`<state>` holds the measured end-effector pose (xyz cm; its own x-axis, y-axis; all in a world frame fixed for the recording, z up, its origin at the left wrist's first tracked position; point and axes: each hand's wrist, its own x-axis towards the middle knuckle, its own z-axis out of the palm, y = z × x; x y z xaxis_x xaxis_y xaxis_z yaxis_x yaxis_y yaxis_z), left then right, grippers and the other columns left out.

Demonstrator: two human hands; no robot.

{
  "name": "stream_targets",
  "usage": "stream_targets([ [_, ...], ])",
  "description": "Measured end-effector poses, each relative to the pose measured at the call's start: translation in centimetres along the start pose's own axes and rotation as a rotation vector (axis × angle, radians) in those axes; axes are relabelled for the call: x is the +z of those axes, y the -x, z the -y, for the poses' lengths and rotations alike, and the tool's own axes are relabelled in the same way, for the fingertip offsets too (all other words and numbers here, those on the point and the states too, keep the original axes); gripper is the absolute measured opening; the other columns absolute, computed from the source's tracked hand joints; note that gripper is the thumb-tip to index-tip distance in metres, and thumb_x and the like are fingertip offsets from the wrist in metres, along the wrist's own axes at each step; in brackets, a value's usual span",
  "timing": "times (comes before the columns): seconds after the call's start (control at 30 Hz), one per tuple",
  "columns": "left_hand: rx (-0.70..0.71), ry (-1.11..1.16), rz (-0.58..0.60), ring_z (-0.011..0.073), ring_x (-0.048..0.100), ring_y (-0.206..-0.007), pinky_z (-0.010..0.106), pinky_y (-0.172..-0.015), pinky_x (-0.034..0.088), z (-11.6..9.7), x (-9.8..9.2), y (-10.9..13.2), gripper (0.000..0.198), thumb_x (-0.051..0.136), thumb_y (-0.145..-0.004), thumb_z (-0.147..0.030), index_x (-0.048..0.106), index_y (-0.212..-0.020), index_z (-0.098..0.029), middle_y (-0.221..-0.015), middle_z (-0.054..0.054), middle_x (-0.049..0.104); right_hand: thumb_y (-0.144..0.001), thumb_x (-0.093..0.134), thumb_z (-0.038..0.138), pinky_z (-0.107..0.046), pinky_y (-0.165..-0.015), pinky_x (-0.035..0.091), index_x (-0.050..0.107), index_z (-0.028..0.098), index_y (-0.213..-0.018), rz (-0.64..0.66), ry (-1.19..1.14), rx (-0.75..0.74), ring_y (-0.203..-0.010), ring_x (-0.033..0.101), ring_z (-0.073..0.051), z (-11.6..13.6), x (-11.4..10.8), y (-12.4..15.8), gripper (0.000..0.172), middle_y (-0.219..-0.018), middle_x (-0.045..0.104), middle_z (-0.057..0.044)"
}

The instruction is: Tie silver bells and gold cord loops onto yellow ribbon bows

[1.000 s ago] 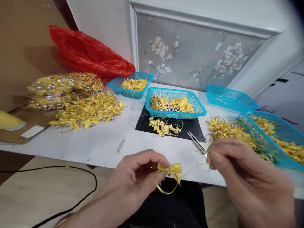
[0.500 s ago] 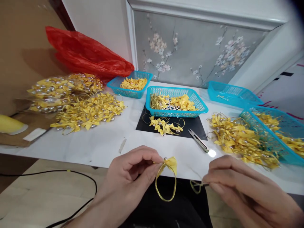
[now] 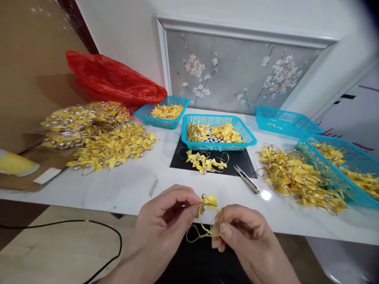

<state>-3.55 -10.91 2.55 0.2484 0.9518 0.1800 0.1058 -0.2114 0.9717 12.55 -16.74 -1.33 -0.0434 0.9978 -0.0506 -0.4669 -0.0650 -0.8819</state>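
Observation:
My left hand (image 3: 170,225) pinches a small yellow ribbon bow (image 3: 211,201) with a silver bead and a gold cord loop hanging from it. Close beside it, my right hand (image 3: 241,232) is closed on thin gold cord (image 3: 204,235), its fingertips by the loop under the bow. Which strand belongs to the bow and which to the right hand's cord cannot be told. Beyond the hands, several finished-looking bows (image 3: 204,161) with beads and cords lie on a black mat (image 3: 177,161). Thread snips (image 3: 246,179) rest at the mat's right edge.
A blue basket (image 3: 219,146) of bows and beads stands behind the mat. Bow heaps lie left (image 3: 115,146) and right (image 3: 293,179). More blue baskets (image 3: 288,118) stand at the back and right. A red plastic bag (image 3: 112,81) and a black cable (image 3: 120,236) are at left.
My right hand has moved left, bringing its gold cord up to the bow's loop. My left hand keeps its pinch on the bow. The view has tilted slightly.

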Motion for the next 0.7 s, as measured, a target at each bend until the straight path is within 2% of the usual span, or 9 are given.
stream_targets([
  [0.07, -0.007, 0.001, 0.019, 0.0103, 0.063, -0.065, 0.015, -0.057, 0.050, -0.04, -0.04, 0.02, 0.012, 0.067, -0.077, -0.014, 0.072, -0.073, -0.024, -0.073, -0.003, 0.069, -0.083, 0.076, 0.032, -0.019, -0.058, 0.049, 0.071, 0.024, -0.092, -0.012, -0.074, -0.001, -0.063, 0.063, -0.010, -0.15, 0.08, -0.06, 0.014, -0.070, 0.070, 0.001],
  [0.2, -0.017, -0.054, 0.047, 0.0113, 0.063, -0.063, 0.017, -0.056, 0.050, -0.10, -0.07, 0.07, 0.014, 0.065, -0.078, -0.012, 0.072, -0.074, -0.023, -0.072, -0.003, 0.069, -0.082, 0.078, 0.029, -0.020, -0.057, 0.047, 0.060, 0.031, -0.117, 0.000, -0.147, -0.016, -0.060, 0.061, -0.011, -0.37, 0.10, -0.21, 0.040, -0.068, 0.069, 0.004],
  [0.23, -0.012, -0.070, 0.052, 0.0115, 0.063, -0.063, 0.017, -0.056, 0.050, -0.09, -0.04, 0.07, 0.014, 0.064, -0.078, -0.012, 0.072, -0.074, -0.023, -0.072, -0.003, 0.069, -0.081, 0.078, 0.031, -0.021, -0.057, 0.047, 0.060, 0.030, -0.119, 0.026, -0.141, 0.000, -0.060, 0.061, -0.011, -0.41, 0.06, -0.23, 0.041, -0.068, 0.069, 0.004],
  [0.37, 0.038, -0.154, 0.055, 0.0124, 0.064, -0.063, 0.018, -0.056, 0.050, 0.04, 0.02, 0.05, 0.015, 0.063, -0.079, -0.011, 0.071, -0.074, -0.023, -0.071, -0.002, 0.069, -0.085, 0.073, 0.035, -0.022, -0.062, 0.047, 0.073, 0.022, -0.099, 0.170, -0.044, 0.070, -0.064, 0.058, -0.010, -0.49, -0.18, -0.27, 0.019, -0.073, 0.069, -0.001],
  [0.5, 0.105, -0.201, 0.078, 0.0122, 0.064, -0.063, 0.018, -0.055, 0.049, 0.12, -0.19, 0.02, 0.017, 0.062, -0.081, -0.010, 0.070, -0.073, -0.023, -0.071, -0.002, 0.069, -0.090, 0.068, 0.035, -0.022, -0.063, 0.048, 0.075, 0.021, -0.090, 0.253, -0.053, 0.130, -0.063, 0.059, -0.009, -0.28, -0.42, -0.48, 0.016, -0.074, 0.069, -0.001],
  [0.7, 0.202, -0.214, 0.099, 0.0122, 0.067, -0.069, 0.017, -0.062, 0.051, 0.15, -0.57, -0.02, 0.022, 0.060, -0.083, -0.007, 0.073, -0.079, -0.024, -0.076, -0.001, 0.071, -0.085, 0.074, 0.033, -0.019, -0.063, 0.051, 0.077, 0.021, -0.091, 0.190, -0.172, 0.135, -0.067, 0.061, -0.009, 0.13, -0.56, -0.68, 0.013, -0.078, 0.069, -0.002],
])
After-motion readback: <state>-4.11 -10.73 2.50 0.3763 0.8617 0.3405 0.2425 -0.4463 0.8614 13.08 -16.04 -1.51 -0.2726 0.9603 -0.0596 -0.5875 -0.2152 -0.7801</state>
